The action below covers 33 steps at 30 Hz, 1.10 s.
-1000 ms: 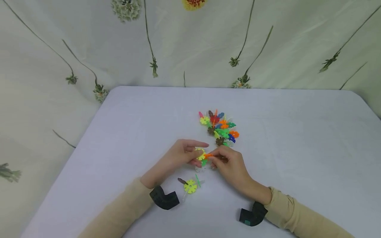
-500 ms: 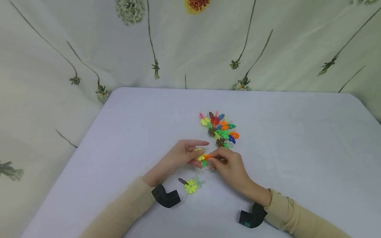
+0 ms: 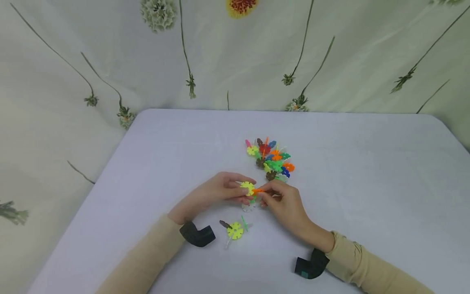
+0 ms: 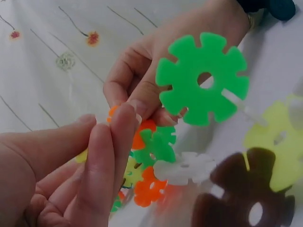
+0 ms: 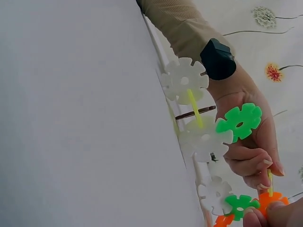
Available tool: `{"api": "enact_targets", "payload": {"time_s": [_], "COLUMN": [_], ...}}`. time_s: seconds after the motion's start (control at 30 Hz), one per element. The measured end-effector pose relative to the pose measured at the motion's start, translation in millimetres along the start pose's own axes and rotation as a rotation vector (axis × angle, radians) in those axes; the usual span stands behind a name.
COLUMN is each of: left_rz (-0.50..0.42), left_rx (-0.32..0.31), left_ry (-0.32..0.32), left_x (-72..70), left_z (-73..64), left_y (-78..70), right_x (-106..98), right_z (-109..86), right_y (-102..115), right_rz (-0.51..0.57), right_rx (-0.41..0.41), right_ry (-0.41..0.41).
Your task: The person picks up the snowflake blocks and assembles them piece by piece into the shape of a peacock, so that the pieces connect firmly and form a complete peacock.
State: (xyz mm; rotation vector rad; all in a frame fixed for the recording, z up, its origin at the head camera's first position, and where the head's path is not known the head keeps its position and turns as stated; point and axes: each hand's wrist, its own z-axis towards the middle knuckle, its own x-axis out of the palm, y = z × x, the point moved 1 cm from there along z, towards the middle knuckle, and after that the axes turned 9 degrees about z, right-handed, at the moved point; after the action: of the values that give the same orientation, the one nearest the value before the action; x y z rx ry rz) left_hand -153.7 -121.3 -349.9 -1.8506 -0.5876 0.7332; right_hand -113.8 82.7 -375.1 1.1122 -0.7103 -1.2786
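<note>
My left hand pinches a yellow notched snowflake disc between thumb and fingers. My right hand grips an orange snowflake disc, whose edge meets the yellow one. In the right wrist view the yellow disc stands edge-on above the orange. Below the fingers hang a green disc and a whitish disc in the same chain. Fingertips hide much of the joint. Nearer to me on the table lies a small cluster around a yellow disc, with brown, green and clear discs slotted into it.
Just beyond my hands lies a larger, many-coloured cluster of joined discs. The white table reaches to a flower-print cloth at the back. Both wrists carry black mounts.
My left wrist has shifted slightly to the left, and its raised index finger has come down closer to the yellow disc. More of that disc shows. The right hand holds nearly still.
</note>
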Motion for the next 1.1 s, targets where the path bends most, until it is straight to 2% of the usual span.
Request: {"api": "enact_targets", "payload": {"time_s": [0.2, 0.37, 0.57, 0.8, 0.97, 1.1], "left_rz": [0.029, 0.041, 0.017, -0.010, 0.035, 0.098], "left_rx": [0.002, 0.019, 0.051, 0.057, 0.059, 0.063], "left_ry": [0.040, 0.019, -0.001, -0.031, -0.047, -0.037], "left_x": [-3.6, -3.8, 3.0, 7.6, 6.7, -1.2], "left_z": [0.5, 2.2, 6.1, 6.1, 5.1, 0.7], "left_y": [3.9, 7.5, 11.4, 7.4, 3.5, -0.4], "right_x": [0, 0, -2, -2, -1, -1], "right_z": [-0.1, 1.3, 0.8, 1.7, 2.5, 2.9], "right_y": [1, 0, -2, 3, 5, 6], "right_rz": [0.026, 0.034, 0.030, 0.004, -0.010, -0.016], "right_rx": [0.013, 0.022, 0.011, -0.001, 0.019, 0.042], "right_ry": [0.023, 0.023, 0.011, -0.012, -0.016, 0.020]}}
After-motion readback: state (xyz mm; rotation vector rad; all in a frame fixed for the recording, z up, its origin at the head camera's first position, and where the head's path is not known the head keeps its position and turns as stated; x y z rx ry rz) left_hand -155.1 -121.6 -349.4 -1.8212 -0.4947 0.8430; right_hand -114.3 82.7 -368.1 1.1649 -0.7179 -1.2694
